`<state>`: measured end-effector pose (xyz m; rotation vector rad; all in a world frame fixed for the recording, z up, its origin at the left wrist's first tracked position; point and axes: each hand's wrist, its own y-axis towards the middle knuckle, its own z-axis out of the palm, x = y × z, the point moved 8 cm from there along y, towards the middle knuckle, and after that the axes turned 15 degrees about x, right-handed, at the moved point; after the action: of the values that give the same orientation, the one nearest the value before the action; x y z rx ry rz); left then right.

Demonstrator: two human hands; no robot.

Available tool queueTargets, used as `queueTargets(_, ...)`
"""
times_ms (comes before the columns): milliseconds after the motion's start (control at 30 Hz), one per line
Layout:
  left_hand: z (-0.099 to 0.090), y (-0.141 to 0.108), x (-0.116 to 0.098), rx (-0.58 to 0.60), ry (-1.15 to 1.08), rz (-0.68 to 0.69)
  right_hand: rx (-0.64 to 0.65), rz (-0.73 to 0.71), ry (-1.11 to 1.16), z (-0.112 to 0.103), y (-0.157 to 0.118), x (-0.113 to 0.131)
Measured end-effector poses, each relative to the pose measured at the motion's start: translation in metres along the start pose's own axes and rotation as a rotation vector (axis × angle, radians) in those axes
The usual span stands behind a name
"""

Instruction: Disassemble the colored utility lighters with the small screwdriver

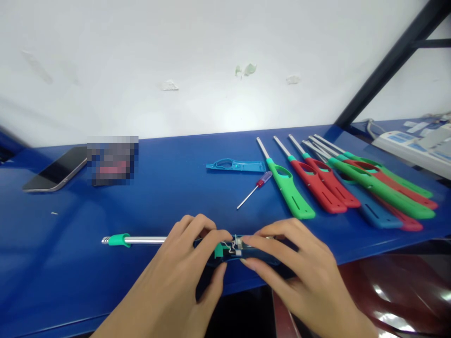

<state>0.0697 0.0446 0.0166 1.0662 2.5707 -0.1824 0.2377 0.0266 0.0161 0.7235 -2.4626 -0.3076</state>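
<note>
An opened blue lighter handle (230, 261) lies near the front edge of the blue table, its inside facing up, with a green trigger (219, 251), white wires and small parts showing. A metal tube (148, 240) with a green collar (119, 240) extends from it to the left. My left hand (190, 263) is closed around the handle's left part, fingertips beside the trigger. My right hand (289, 258) grips the right part, fingers at the small white parts. Both palms face down and cover much of the handle.
Behind lie a blue half shell (239, 165) and a screwdriver (254, 189). Several green, red and blue lighters (291, 190) spread to the right. A phone (58, 170) and a pixelated object (112, 162) are at the left. A dark shelf post (387, 65) rises at the right.
</note>
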Motion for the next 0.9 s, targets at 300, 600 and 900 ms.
queueTargets(300, -0.008, 0.004, -0.003, -0.005, -0.021, 0.021, -0.009, 0.002, 0.007, 0.0, 0.001, 0.0)
queueTargets(600, -0.007, 0.011, -0.003, 0.094, 0.017, -0.022, 0.005, 0.007, 0.006, 0.002, 0.0, -0.001)
queueTargets(900, -0.009, 0.008, -0.002, 0.073, 0.25, 0.09, 0.006, -0.006, 0.003, 0.002, -0.001, -0.002)
